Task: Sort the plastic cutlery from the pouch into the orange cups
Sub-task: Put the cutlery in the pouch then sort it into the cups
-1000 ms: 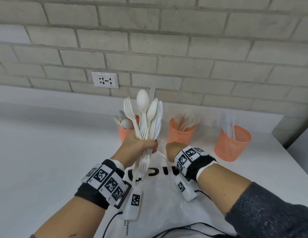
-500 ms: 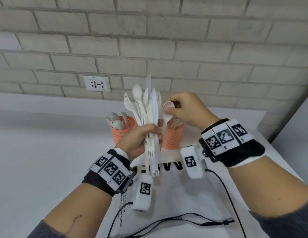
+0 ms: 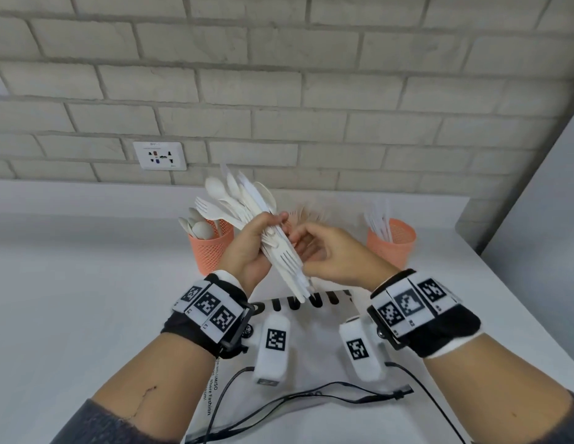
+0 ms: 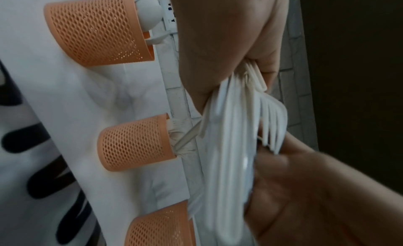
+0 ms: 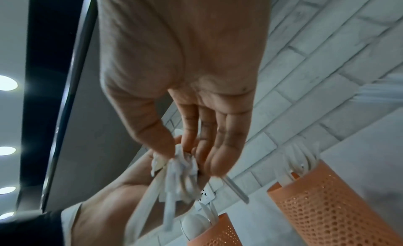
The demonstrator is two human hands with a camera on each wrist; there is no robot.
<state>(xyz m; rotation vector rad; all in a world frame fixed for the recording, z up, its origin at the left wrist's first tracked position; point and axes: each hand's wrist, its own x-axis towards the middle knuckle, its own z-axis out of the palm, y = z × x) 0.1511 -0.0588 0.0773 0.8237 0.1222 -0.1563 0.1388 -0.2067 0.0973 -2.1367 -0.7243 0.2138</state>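
Note:
My left hand grips a bundle of white plastic cutlery above the pouch, heads tilted up and to the left. A fork in it points tines down. My right hand reaches in from the right, and its thumb and forefinger pinch that fork's end. Behind stand three orange mesh cups. The left cup holds spoons and the right cup holds knives. The middle cup, with forks, is hidden by my hands in the head view.
The white pouch with black lettering lies flat on the white table under my wrists, a black cord across it. A brick wall with a socket rises close behind the cups. The table's right edge runs just past the right cup.
My right hand held a spoon beside the top of the bundle; it has dropped to the bundle's lower end and no longer holds the spoon. The left hand tilted the bundle leftward.

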